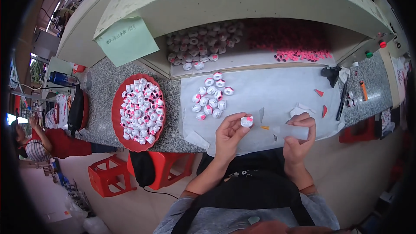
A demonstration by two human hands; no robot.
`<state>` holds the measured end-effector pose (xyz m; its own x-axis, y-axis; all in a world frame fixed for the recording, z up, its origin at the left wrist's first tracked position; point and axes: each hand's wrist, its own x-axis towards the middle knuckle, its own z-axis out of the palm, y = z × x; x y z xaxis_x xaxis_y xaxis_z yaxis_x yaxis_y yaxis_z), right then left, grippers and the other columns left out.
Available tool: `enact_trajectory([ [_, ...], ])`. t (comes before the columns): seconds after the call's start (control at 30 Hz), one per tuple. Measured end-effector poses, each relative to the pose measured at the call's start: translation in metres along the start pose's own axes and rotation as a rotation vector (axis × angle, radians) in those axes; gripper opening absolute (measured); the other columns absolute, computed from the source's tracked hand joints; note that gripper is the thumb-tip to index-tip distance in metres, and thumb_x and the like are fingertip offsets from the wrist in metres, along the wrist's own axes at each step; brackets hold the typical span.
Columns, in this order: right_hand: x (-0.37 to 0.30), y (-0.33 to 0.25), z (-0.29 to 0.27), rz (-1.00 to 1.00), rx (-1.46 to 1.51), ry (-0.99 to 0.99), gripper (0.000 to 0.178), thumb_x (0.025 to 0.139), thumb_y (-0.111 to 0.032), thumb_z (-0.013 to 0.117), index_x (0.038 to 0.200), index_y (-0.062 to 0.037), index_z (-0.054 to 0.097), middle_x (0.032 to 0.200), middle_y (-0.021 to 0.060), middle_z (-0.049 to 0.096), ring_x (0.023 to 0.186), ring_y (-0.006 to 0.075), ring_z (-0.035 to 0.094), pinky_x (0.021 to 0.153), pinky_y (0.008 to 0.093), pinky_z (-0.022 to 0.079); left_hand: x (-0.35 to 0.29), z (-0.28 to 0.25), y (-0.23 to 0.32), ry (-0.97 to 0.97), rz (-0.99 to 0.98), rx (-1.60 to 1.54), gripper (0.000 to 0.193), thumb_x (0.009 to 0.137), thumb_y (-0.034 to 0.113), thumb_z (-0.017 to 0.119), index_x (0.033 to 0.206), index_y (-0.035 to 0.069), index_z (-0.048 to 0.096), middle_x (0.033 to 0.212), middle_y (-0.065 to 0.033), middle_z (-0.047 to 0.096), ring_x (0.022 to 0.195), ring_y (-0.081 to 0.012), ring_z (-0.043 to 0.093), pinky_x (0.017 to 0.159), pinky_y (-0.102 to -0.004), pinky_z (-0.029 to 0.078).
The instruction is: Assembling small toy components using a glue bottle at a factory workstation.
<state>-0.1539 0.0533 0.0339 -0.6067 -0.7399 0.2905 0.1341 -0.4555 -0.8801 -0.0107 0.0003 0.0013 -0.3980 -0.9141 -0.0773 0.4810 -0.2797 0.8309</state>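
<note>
Between the thumb and fingers of my left hand (229,134) is a small white ring-shaped piece (247,121) with pink on it. My right hand (299,141) is closed around a white cylindrical bottle (295,131), its narrow, translucent end pointing left toward that piece. An orange bit (264,127) shows between the hands; whether it belongs to the bottle I cannot tell. Several similar white-and-pink pieces (212,90) lie on a white sheet (247,76) beyond my left hand. Small red scraps (324,111) and a torn white scrap (302,109) lie past my right hand.
On the left stands a red scalloped tray (116,119) heaped with white-and-pink pieces. A shelf box at the back holds more rings (199,45) and small pink parts (299,55). A black pen-like tool (342,101) lies at right. Red stools (110,175) stand below; another person (52,143) is at far left.
</note>
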Motion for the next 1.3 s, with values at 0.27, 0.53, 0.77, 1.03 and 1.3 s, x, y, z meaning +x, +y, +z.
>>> enact_trajectory([
  [0.27,-0.0075,0.005,-0.0035,-0.245,-0.169,-0.237,0.038,0.056,-0.007,0.072,0.082,-0.0042,0.045,0.079,0.0083,0.046,0.064,0.0153,0.05,0.057,0.0259,0.041,-0.0013,0.0024,0.0011,-0.022,0.018,0.059,0.032,0.071,-0.007,0.05,0.102,-0.003,0.042,0.1,-0.0154,0.049,0.091,-0.0184,0.051,0.081,-0.0311,0.041],
  [0.53,-0.0096,0.0038,-0.0015,-0.247,-0.192,-0.316,0.041,0.054,-0.005,0.073,0.084,-0.0055,0.044,0.08,0.0082,0.046,0.062,0.0152,0.051,0.053,0.0244,0.042,-0.0021,0.0018,0.0028,-0.033,0.001,0.063,0.032,0.07,-0.008,0.05,0.101,-0.003,0.042,0.1,-0.0161,0.049,0.09,-0.0176,0.051,0.08,-0.0281,0.041],
  [0.77,-0.0103,0.0036,-0.0011,-0.252,-0.179,-0.317,0.041,0.054,-0.005,0.073,0.083,-0.0054,0.044,0.079,0.0083,0.046,0.06,0.0149,0.05,0.052,0.0243,0.042,-0.0025,0.0022,0.0029,-0.04,-0.019,0.054,0.032,0.07,-0.008,0.05,0.101,-0.003,0.042,0.1,-0.016,0.049,0.09,-0.0172,0.051,0.079,-0.0269,0.041],
  [1.03,-0.0111,0.0016,-0.0018,-0.266,-0.218,-0.334,0.042,0.053,-0.004,0.073,0.083,-0.0051,0.044,0.079,0.0089,0.046,0.06,0.0146,0.05,0.051,0.0244,0.042,-0.0029,0.0009,0.0018,-0.045,-0.024,0.061,0.032,0.07,-0.008,0.05,0.101,-0.003,0.043,0.101,-0.0158,0.049,0.092,-0.0173,0.05,0.08,-0.0283,0.041],
  [1.3,-0.0119,0.0013,-0.0014,-0.337,-0.215,-0.305,0.042,0.053,-0.003,0.073,0.084,-0.0056,0.044,0.079,0.0084,0.045,0.059,0.0147,0.049,0.051,0.0241,0.041,-0.004,0.0011,0.0016,-0.053,-0.031,0.025,0.033,0.07,-0.006,0.051,0.101,-0.002,0.043,0.1,-0.0155,0.049,0.091,-0.0178,0.05,0.08,-0.0309,0.041],
])
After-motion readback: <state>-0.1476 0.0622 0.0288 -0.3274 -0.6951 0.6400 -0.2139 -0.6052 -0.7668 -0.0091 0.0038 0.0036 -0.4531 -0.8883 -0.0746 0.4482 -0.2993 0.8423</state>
